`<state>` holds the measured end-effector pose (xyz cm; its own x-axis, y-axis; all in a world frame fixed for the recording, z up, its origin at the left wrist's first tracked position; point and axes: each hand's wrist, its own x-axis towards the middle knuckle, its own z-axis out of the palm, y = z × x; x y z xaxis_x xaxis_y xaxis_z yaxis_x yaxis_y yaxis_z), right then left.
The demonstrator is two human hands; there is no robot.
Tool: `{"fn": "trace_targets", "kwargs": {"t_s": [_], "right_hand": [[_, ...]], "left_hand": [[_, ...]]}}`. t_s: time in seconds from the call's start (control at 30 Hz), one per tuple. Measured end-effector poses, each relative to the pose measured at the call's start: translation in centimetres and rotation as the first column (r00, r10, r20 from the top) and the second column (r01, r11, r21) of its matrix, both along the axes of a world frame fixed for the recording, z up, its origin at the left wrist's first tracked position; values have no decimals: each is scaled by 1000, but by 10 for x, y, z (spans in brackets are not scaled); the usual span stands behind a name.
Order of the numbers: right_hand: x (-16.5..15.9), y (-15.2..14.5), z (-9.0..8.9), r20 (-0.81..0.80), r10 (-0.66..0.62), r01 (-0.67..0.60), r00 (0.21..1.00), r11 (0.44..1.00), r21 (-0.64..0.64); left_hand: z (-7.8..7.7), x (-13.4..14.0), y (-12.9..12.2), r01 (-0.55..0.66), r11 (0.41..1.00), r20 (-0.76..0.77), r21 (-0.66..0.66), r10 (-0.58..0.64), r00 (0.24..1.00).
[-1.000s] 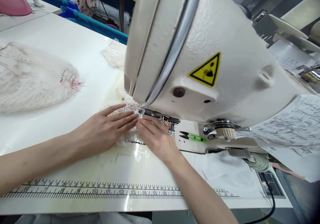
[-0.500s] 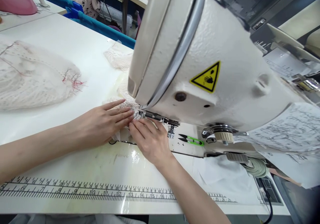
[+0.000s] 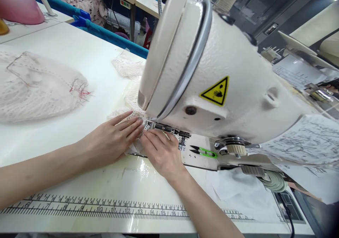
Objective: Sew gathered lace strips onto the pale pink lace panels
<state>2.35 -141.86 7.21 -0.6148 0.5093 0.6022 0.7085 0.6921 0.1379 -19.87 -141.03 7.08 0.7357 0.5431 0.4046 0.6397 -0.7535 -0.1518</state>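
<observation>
My left hand (image 3: 113, 137) lies flat on a pale lace fabric (image 3: 134, 98), fingers stretched toward the presser foot of the white sewing machine (image 3: 193, 64). Close beside it, my right hand (image 3: 162, 155) rests at the near side of the needle area, its fingers lightly bent and pressing down on the lace. The machine head hides part of the fabric, and the right fingertips are partly covered by the metal parts. Green-handled thread snips (image 3: 203, 151) lie on the machine bed, right of my right hand.
Another lace piece (image 3: 42, 89) with red threads lies at left. A printed ruler (image 3: 106, 209) runs along the front edge. White cloth (image 3: 243, 192) and patterned paper (image 3: 304, 139) are at right. Behind the table hangs a blue fabric trough (image 3: 111, 36); a person's spotted clothing (image 3: 79, 1) shows beyond.
The view has shifted a little, so the whole scene sits slightly lower. Both hands stay on the lace at the presser foot, with the left fingers still stretched out.
</observation>
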Motion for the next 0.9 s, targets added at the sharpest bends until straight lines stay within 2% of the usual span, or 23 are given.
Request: {"fn": "trace_targets", "kwargs": {"t_s": [0.17, 0.4, 0.53, 0.7, 0.9], "right_hand": [[4, 0, -1, -21, 24, -24, 999, 1000, 0], [9, 1, 2, -8, -8, 8, 1000, 1000, 19], [12, 4, 1, 6, 16, -16, 1000, 1000, 2], [16, 8, -1, 64, 32, -26, 997, 996, -82], [15, 9, -7, 35, -14, 18, 999, 993, -114]], "left_hand": [[6, 6, -5, -16, 1000, -13, 17, 16, 1000], [15, 12, -9, -65, 988, -124, 142, 83, 989], [21, 12, -9, -40, 990, -144, 133, 59, 988], [22, 13, -8, -38, 993, -134, 108, 52, 990], [22, 14, -6, -62, 990, -122, 127, 77, 990]]}}
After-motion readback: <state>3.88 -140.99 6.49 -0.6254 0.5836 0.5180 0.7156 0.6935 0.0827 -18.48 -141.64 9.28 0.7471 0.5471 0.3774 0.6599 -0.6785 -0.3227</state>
